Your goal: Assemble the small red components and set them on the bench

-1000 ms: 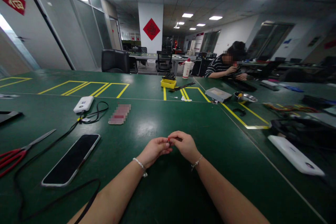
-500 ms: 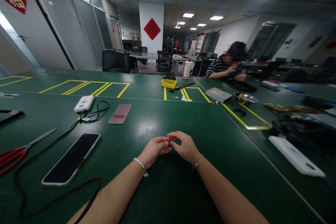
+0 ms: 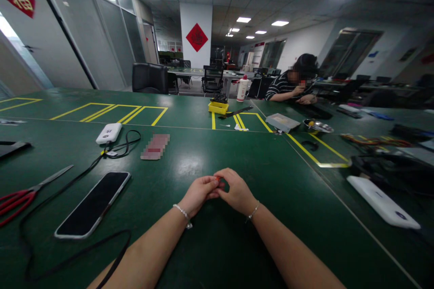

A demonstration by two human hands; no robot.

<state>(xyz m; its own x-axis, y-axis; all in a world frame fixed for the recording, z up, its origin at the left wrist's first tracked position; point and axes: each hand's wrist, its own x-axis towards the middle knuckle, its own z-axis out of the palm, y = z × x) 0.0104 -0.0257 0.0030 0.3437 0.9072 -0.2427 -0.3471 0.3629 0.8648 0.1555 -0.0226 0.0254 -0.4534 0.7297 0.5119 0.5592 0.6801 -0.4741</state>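
Note:
Just above the green table (image 3: 217,153), my two hands meet in front of me. My left hand (image 3: 200,194) pinches a small orange-red piece (image 3: 217,179) between thumb and fingers; most of it is covered, so its kind does not show. My right hand (image 3: 236,190) curls in from the other side, its fingertips at the same piece. To the left lies a phone (image 3: 93,205) with a dark screen, and beyond it a pair of red-handled scissors (image 3: 20,201).
A white power bank (image 3: 108,133) with a black cable lies at left. Further off stand a yellow tray (image 3: 218,108) and a bottle (image 3: 242,89). At right are a white device (image 3: 383,202) and a metal dish (image 3: 318,125). A person in a striped shirt (image 3: 285,86) leans over the table's far side.
My right hand's fingers have shifted slightly around the small piece, the thumb dropping lower. Less of the piece shows now. My left hand has hardly moved.

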